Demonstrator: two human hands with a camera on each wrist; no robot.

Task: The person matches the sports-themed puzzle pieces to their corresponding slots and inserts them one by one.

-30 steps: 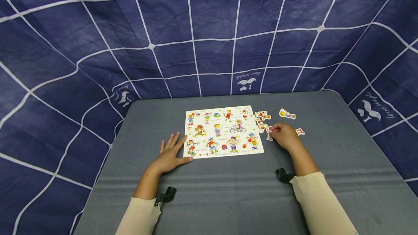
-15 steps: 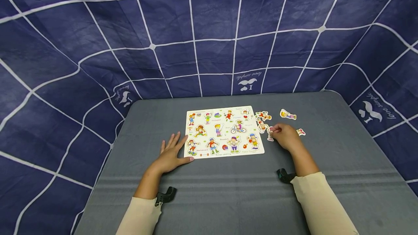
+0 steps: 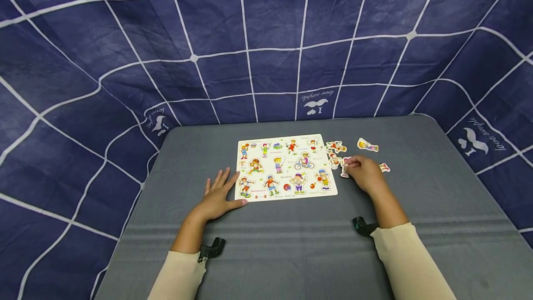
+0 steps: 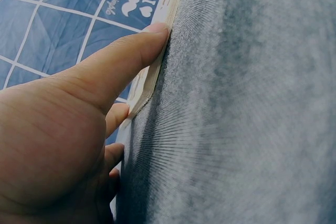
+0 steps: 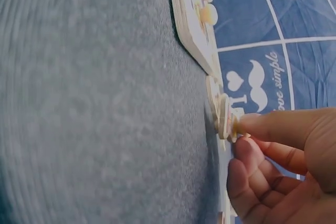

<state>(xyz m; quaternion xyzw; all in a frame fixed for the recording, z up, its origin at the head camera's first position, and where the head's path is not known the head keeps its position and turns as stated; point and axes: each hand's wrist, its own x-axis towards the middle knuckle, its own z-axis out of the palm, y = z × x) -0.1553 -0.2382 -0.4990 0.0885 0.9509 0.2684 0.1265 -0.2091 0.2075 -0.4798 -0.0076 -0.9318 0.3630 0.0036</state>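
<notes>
In the head view a white wooden puzzle board (image 3: 266, 196) printed with sporty figures lies flat on the table. My left hand (image 3: 216, 201) rests at its near left corner with fingers spread; in the left wrist view the thumb (image 4: 131, 48) presses against the board's edge. Just right of the board, my right hand (image 3: 365, 173) pinches a small figure-shaped puzzle piece (image 3: 344, 171) between thumb and fingers. The right wrist view shows that piece (image 5: 224, 116) standing on edge by the board's corner, held at its knob.
Two loose pieces, one upper (image 3: 335, 146) and one lower (image 3: 333, 159), lie along the board's right edge. Another piece (image 3: 368, 145) lies farther right, and one (image 3: 384, 167) sticks out behind the right hand. A blue gridded cloth (image 3: 270, 73) hangs around the grey table (image 3: 291, 244).
The piece pinched by my right hand has tilted slightly, its upper end rising a little. My left hand and the board have stayed in place.
</notes>
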